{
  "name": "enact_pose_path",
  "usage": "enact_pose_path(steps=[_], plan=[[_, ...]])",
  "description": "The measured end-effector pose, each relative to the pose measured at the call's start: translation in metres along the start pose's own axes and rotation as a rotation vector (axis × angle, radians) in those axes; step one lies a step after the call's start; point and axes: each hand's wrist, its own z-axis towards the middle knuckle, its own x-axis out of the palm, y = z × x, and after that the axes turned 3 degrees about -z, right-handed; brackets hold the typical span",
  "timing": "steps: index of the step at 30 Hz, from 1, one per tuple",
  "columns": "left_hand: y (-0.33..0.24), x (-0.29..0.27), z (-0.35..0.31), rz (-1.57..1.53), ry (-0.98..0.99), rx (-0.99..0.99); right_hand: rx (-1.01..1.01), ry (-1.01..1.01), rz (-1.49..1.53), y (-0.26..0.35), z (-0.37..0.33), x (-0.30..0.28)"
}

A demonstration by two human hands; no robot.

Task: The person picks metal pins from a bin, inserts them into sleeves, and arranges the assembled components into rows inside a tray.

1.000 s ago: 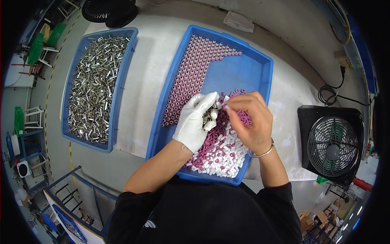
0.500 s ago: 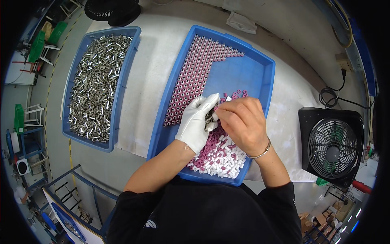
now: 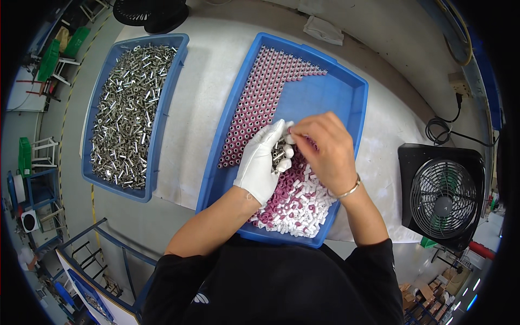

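Observation:
My left hand (image 3: 255, 165), in a white glove, cups a cluster of small metal pins (image 3: 278, 153) against its curled fingers. My bare right hand (image 3: 331, 157), with a bangle on its wrist, pinches a small purple ring (image 3: 290, 130) at the left fingertips; the fingers partly hide it. Both hands are over a blue tray (image 3: 202, 189). Beneath them lie loose purple rings (image 3: 283, 190) and short white tubes (image 3: 304, 215), heaped at the tray's near end. Tight rows of upright pieces with purple collars (image 3: 252, 105) stand along its left and far side.
A second blue tray (image 3: 153, 176), heaped with metal pins (image 3: 127, 108), stands to the left. A black box fan (image 3: 443, 200) is at the right, with a black cable (image 3: 444, 130) behind it. A folded white cloth (image 3: 323, 30) and another black fan (image 3: 154, 16) sit at the back.
My left hand has opened slightly, showing more of the pins in it. The right hand has lifted a little, its pinch now at the tips of the left fingers.

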Motion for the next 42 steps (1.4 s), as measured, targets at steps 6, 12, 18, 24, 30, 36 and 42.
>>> enact_pose_path(steps=[6,12,18,24,30,36,42], plan=[[-0.003,-0.004,0.001,-0.099,0.045,-0.045,0.238,0.061,0.072,-0.036,0.027,0.003],[0.002,-0.022,0.008,-0.215,0.252,-0.141,0.274,0.004,-0.149,-0.103,0.050,0.032],[0.005,-0.022,0.009,-0.179,0.280,-0.094,0.225,0.020,-0.246,-0.131,0.053,0.052],[0.002,-0.012,0.005,-0.201,0.241,-0.139,0.326,0.010,-0.149,-0.109,0.049,0.037],[-0.003,-0.012,-0.001,-0.072,0.150,-0.056,0.167,0.439,-0.165,-0.043,0.002,-0.024],[0.002,-0.010,-0.001,-0.067,0.187,-0.083,0.051,0.478,-0.111,-0.013,-0.050,-0.042],[0.001,-0.003,-0.002,-0.004,0.146,-0.052,0.111,0.392,-0.048,-0.019,-0.056,-0.041]])
